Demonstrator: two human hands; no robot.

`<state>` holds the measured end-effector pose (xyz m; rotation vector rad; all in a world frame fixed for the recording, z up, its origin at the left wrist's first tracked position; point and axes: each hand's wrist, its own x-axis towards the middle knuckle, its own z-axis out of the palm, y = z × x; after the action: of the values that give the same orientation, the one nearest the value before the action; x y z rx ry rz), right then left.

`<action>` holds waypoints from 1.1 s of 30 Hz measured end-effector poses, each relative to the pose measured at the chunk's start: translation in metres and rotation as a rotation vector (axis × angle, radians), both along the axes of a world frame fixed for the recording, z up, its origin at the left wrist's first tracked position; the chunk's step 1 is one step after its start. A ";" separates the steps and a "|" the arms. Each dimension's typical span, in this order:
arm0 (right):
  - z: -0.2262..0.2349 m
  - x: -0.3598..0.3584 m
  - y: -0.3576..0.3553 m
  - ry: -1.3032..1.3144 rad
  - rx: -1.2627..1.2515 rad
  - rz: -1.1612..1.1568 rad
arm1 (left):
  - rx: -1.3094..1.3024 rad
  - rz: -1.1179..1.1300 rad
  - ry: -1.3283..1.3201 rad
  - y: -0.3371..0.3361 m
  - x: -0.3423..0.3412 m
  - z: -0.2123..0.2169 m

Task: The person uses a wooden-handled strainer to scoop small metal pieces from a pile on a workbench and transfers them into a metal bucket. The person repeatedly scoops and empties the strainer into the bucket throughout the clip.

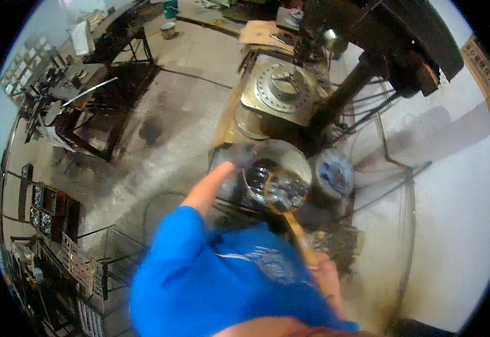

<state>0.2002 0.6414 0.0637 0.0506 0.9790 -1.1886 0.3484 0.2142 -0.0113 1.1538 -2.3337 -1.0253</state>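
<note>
Gloved left hand [240, 154] grips the metal bucket [290, 153] rim to steady it, right hand [324, 268] closed on a wooden-handled scoop [283, 194] tipped over the bucket's mouth, loaded with small dark parts

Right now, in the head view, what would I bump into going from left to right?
Dark workbench → wire rack → gloved left hand → metal bucket → ladle → white wall.
</note>
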 end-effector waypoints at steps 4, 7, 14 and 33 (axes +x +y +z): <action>0.005 -0.006 -0.023 -0.319 -0.112 0.076 | -0.035 -0.027 -0.008 -0.012 -0.009 -0.032; 0.025 -0.002 -0.031 -0.446 -0.100 0.023 | 0.207 -0.006 -0.032 0.012 -0.004 0.037; 0.058 0.007 -0.072 -0.401 -0.167 0.044 | 0.023 -0.096 0.114 -0.008 0.043 -0.007; 0.139 0.050 -0.087 -0.186 -0.271 -0.116 | 2.110 -0.777 1.074 0.193 -0.069 0.052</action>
<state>0.2500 0.5541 0.2024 0.0025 0.6531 -1.3881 0.2795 0.4076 0.0409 -0.3985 -0.0738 -3.2006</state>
